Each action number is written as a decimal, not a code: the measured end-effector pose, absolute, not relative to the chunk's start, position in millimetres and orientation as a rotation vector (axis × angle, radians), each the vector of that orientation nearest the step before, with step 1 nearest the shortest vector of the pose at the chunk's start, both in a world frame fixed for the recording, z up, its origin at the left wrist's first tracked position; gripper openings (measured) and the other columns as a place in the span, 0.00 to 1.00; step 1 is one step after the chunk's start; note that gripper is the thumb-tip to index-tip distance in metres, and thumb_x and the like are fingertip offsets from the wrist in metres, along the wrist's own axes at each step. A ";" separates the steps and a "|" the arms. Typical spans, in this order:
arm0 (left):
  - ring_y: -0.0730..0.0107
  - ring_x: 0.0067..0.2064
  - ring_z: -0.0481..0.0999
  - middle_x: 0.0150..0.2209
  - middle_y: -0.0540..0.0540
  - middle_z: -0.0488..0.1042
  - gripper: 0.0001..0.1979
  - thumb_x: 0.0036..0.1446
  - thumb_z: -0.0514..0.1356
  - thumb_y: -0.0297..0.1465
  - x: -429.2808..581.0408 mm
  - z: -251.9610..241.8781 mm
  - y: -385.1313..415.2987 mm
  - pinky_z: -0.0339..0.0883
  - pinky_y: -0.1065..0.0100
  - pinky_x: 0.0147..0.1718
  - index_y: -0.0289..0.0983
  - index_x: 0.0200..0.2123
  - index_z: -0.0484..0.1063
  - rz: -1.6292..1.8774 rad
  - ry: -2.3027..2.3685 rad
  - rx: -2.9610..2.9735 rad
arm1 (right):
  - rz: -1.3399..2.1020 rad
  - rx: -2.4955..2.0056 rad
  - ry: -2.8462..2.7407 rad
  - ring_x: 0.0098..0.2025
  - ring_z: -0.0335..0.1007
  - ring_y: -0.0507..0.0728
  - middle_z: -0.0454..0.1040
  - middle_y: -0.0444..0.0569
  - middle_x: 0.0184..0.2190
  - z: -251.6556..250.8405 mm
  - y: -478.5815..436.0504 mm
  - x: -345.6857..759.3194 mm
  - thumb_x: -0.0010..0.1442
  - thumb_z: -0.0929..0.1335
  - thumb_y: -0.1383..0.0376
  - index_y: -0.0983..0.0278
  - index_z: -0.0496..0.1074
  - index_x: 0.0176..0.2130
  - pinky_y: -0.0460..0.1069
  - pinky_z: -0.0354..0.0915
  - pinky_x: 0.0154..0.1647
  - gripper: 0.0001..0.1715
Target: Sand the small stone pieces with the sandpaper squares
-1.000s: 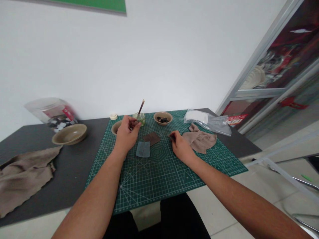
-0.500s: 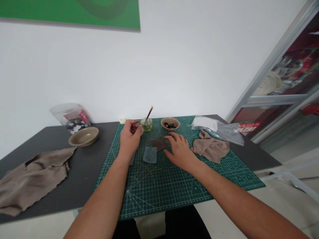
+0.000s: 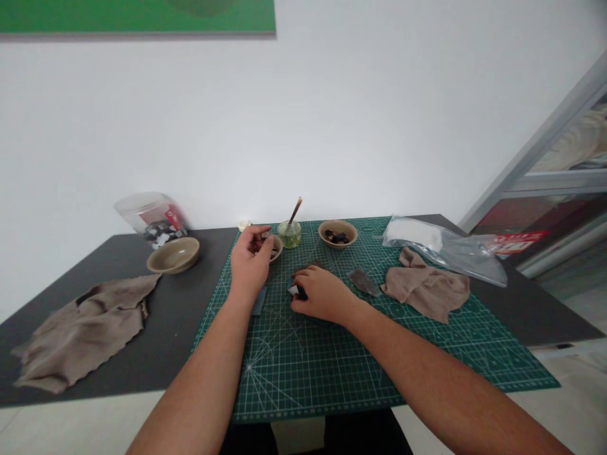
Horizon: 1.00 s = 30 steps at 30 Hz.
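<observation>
My left hand hovers by a small bowl, fingers curled and thumb close to them; a small piece seems to be between them, too hidden to name. At the middle of the green cutting mat, my right hand is closed on a blue-grey sheet that looks like sandpaper, bent up and mostly hidden under the fingers. Another blue-grey sheet lies beside my left wrist. To the right of my right hand lies a dark grey sheet.
Behind stand a glass jar with greenish liquid and a brush, and a bowl of dark pieces. Brown cloths and a plastic bag lie right. Another cloth, a bowl and a tipped plastic tub are left.
My right hand has moved left and closed on the blue-grey sheet, which lay flat before. My left hand keeps its curled pose. The camera view has shifted slightly.
</observation>
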<state>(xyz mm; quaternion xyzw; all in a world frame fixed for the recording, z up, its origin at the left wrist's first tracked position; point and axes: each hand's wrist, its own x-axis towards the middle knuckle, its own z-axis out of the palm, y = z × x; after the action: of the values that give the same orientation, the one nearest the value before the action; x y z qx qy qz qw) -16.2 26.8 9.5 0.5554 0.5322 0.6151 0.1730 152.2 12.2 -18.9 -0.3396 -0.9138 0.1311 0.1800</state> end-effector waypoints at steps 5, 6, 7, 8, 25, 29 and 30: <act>0.72 0.30 0.69 0.31 0.50 0.72 0.11 0.53 0.59 0.31 -15.8 7.1 24.3 0.65 0.69 0.32 0.38 0.41 0.74 1.618 1.457 1.677 | 0.659 -1.125 -2.096 0.32 0.70 0.56 0.74 0.47 0.28 -18.3 20.6 158.6 0.55 0.65 0.65 0.64 0.72 0.33 0.51 0.64 0.37 0.06; 0.71 0.31 0.69 0.31 0.49 0.72 0.12 0.53 0.58 0.30 -15.7 6.1 24.5 0.65 0.69 0.32 0.38 0.42 0.75 1.580 1.446 1.708 | 0.749 -1.149 -1.926 0.29 0.68 0.55 0.72 0.45 0.26 -18.2 23.2 159.9 0.55 0.64 0.64 0.63 0.70 0.32 0.50 0.64 0.34 0.06; 0.71 0.31 0.69 0.33 0.49 0.73 0.13 0.54 0.57 0.29 -15.4 5.0 24.9 0.65 0.69 0.32 0.39 0.42 0.75 1.542 1.435 1.739 | 0.861 -1.146 -1.745 0.27 0.66 0.54 0.71 0.43 0.25 -18.1 25.9 160.8 0.56 0.63 0.63 0.62 0.68 0.30 0.49 0.63 0.31 0.06; 0.70 0.32 0.69 0.35 0.48 0.73 0.13 0.53 0.55 0.28 -14.8 3.9 25.3 0.65 0.68 0.32 0.39 0.41 0.75 1.505 1.425 1.770 | 0.991 -1.115 -1.565 0.26 0.66 0.53 0.70 0.42 0.25 -17.7 28.4 161.1 0.57 0.62 0.62 0.61 0.65 0.30 0.49 0.63 0.29 0.06; 0.67 0.33 0.69 0.29 0.50 0.71 0.08 0.52 0.52 0.24 -3.8 5.2 19.4 0.63 0.66 0.34 0.39 0.30 0.71 1.353 1.497 1.967 | 1.627 -0.750 -0.924 0.34 0.72 0.57 0.72 0.41 0.32 -9.3 32.0 151.4 0.53 0.66 0.58 0.58 0.60 0.35 0.53 0.72 0.29 0.11; 0.66 0.34 0.70 0.29 0.49 0.71 0.08 0.54 0.53 0.26 -4.1 3.8 19.3 0.64 0.66 0.33 0.39 0.30 0.71 1.377 1.479 1.972 | 1.570 -0.787 -0.887 0.35 0.72 0.57 0.72 0.42 0.31 -9.5 34.0 151.9 0.52 0.66 0.59 0.58 0.59 0.34 0.53 0.72 0.30 0.11; 0.66 0.33 0.70 0.29 0.49 0.71 0.06 0.54 0.54 0.28 -3.7 3.9 19.1 0.63 0.66 0.32 0.39 0.30 0.71 1.367 1.471 1.962 | 1.566 -0.790 -0.894 0.35 0.72 0.57 0.72 0.41 0.31 -9.7 34.0 151.9 0.52 0.66 0.58 0.58 0.59 0.34 0.53 0.72 0.30 0.11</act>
<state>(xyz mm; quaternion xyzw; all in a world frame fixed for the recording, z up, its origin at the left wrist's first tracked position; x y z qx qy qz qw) -3.7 19.1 3.9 0.6891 0.5166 0.4801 0.1665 151.9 34.0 -9.7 -0.3342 -0.3782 0.6625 0.5535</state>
